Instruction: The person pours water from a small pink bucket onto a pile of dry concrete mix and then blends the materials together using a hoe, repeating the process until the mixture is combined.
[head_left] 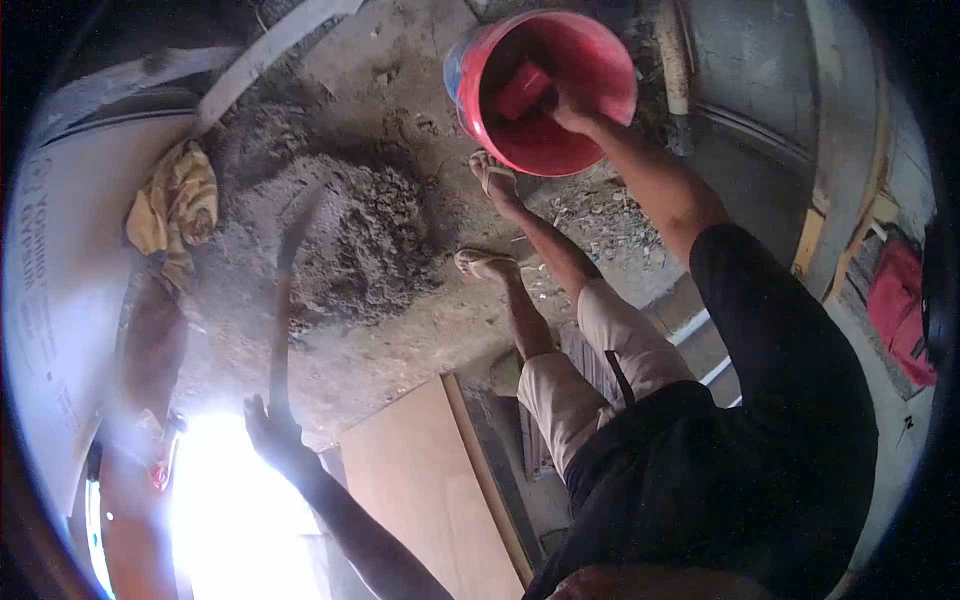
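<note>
My left hand [275, 438] is wrapped round the handle of a long tool [282, 330]. The tool's far end reaches up to a heap of wet grey mix [350, 240] on the ground; its blade is hard to make out. At the top, my right hand [572, 108] reaches into a red bucket [606, 75], closed on a small red scoop [522, 90]. The bucket is tilted with its mouth toward me, and its contents are too dark to tell. Both of my sandalled feet stand between the heap and the bucket.
A yellowish cloth [175, 205] hangs beside a printed white board [70, 290] at the left. Below the heap lies a wooden panel [430, 480]. A pipe [674, 60] stands right of the bucket, and a red bag [900, 305] sits at far right. Glare hides the lower left.
</note>
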